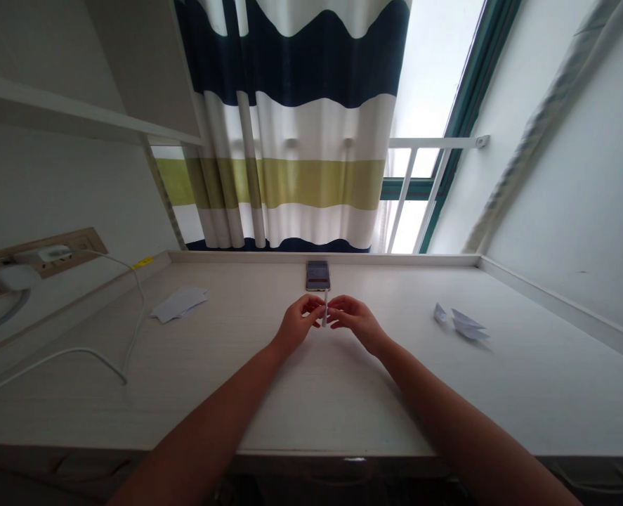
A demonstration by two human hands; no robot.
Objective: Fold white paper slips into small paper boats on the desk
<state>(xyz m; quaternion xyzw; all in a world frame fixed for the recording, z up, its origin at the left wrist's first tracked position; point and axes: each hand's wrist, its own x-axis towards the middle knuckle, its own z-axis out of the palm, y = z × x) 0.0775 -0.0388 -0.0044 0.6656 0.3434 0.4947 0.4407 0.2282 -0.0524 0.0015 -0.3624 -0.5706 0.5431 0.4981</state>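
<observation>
Between my two hands, near the middle of the desk, stands a thin white piece of folded paper [325, 309], seen edge-on. My left hand [301, 318] pinches it from the left with thumb and fingers. From the other side my right hand [357, 320] grips the same paper, its fingertips close to those of the left. Just beyond the hands lies a phone [317, 274] with its screen lit, upright to my view. How the paper is folded cannot be made out.
Folded white paper pieces [468, 325] lie on the right of the desk [337, 400]. Flat paper sheets [180, 303] rest on the left. A white cable [141, 295] runs from the wall socket [42, 256] across the left side. A low rim [395, 259] borders the back.
</observation>
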